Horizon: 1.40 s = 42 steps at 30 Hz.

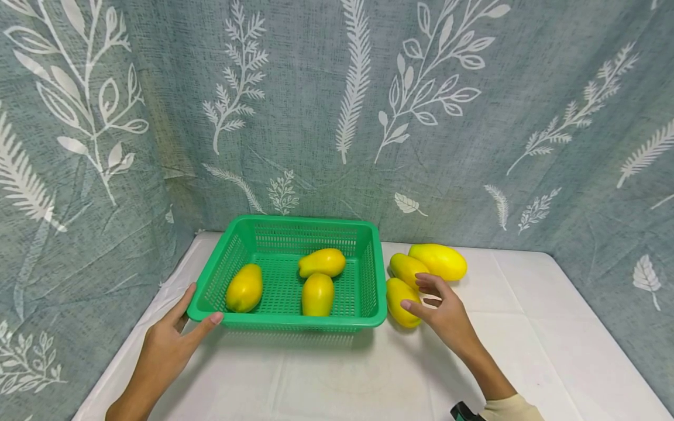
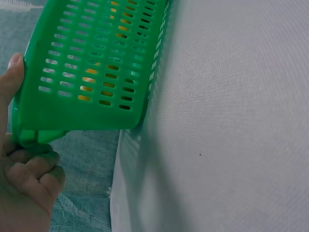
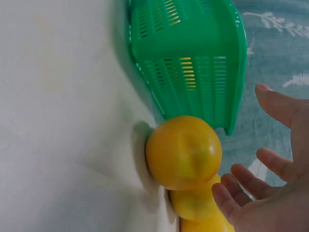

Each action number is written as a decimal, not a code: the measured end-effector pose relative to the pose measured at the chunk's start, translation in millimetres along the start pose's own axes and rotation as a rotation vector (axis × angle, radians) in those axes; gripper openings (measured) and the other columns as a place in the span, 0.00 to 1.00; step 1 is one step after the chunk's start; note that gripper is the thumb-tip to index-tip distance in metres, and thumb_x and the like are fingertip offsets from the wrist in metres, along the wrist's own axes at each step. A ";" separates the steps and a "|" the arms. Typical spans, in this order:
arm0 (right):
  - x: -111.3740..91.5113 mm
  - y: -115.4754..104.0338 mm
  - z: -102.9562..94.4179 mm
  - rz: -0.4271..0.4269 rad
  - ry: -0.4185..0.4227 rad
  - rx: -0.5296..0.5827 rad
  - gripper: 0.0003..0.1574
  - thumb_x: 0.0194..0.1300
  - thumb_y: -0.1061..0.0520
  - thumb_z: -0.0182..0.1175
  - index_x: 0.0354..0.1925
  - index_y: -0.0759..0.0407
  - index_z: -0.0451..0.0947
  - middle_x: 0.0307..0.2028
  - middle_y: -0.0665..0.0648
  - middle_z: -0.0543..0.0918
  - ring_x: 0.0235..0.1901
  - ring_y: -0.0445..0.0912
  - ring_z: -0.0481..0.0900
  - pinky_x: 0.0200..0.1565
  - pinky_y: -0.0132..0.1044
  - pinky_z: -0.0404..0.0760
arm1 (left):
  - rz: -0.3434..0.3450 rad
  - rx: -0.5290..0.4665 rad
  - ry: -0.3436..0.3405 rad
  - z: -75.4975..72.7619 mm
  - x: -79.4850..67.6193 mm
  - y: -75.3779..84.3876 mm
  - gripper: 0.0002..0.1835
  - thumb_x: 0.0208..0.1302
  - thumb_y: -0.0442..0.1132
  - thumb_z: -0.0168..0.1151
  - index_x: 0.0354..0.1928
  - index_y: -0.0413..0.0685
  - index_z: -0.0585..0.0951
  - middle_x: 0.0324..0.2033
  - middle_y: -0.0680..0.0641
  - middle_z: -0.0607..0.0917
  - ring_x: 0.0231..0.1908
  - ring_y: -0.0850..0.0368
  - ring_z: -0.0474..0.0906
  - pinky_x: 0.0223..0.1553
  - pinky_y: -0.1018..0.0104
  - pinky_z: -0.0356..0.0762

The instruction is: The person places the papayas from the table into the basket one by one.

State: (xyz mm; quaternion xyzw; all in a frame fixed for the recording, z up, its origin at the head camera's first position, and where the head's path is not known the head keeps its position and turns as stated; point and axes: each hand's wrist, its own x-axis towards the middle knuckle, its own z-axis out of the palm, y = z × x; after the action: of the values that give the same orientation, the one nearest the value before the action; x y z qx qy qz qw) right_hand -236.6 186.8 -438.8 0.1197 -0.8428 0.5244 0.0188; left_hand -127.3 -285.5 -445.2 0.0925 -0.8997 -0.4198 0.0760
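Okay, right hand [image 1: 444,310]: spread wide, thumb well apart from the fingers, nothing in its grasp. It hovers by the near fruit [image 1: 401,301], and the right wrist view shows a gap, so no contact.
Left hand [image 1: 167,345]: closed over the corner of the basket [image 1: 295,320] nearest it, thumb on the rim, other fingers curled beneath. Pretty sure it's steadying the thing.
Step in hand: reads to me like a reach for that near fruit, not a pickup yet.
Next move: imo it calls for bringing the thumb and fingers down round the near fruit's sides. It sits tight by the basket wall, so I'd watch for knuckles bumping the green plastic.
Basket contents: three yellow fruits. Left fruit [image 1: 244,289] sits off by itself; back fruit [image 1: 323,262] lies crosswise on the right, with front fruit [image 1: 317,295] right up against it, close to the front wall. Plenty of bare floor between the two groups.
Outside the basket: three more on the white tabletop [image 1: 516,327], just to the right: near fruit, then middle fruit [image 1: 408,269], then the chunky far fruit [image 1: 439,261] at the back, by the leafy cloth [image 1: 300,117].
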 end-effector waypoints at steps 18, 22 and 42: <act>8.7 16.3 5.7 0.066 -0.022 -0.012 0.43 0.64 0.53 0.77 0.71 0.63 0.72 0.67 0.65 0.79 0.67 0.60 0.76 0.67 0.57 0.78 | -0.010 0.005 -0.004 -2.6 -1.7 -1.8 0.51 0.75 0.58 0.65 0.86 0.55 0.46 0.76 0.26 0.63 0.74 0.25 0.63 0.64 0.31 0.69; 10.3 19.0 8.8 0.084 -0.034 -0.045 0.43 0.64 0.52 0.77 0.72 0.62 0.72 0.67 0.64 0.79 0.66 0.59 0.77 0.67 0.55 0.79 | -0.004 0.011 0.001 -2.0 -1.6 -1.7 0.51 0.75 0.58 0.65 0.86 0.55 0.47 0.76 0.27 0.63 0.74 0.26 0.63 0.64 0.31 0.69; 10.8 22.5 14.1 0.124 -0.038 -0.104 0.45 0.63 0.50 0.77 0.72 0.64 0.72 0.65 0.66 0.79 0.63 0.59 0.78 0.65 0.56 0.79 | 0.026 -0.006 0.014 -0.4 0.3 0.5 0.51 0.75 0.56 0.67 0.86 0.51 0.48 0.76 0.26 0.63 0.74 0.26 0.65 0.63 0.35 0.72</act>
State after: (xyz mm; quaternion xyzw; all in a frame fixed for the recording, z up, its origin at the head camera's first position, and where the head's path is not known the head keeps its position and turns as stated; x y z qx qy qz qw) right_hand -250.7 181.7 -463.2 0.0761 -0.8749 0.4777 -0.0237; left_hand -127.5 -285.5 -444.5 0.0836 -0.8989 -0.4210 0.0881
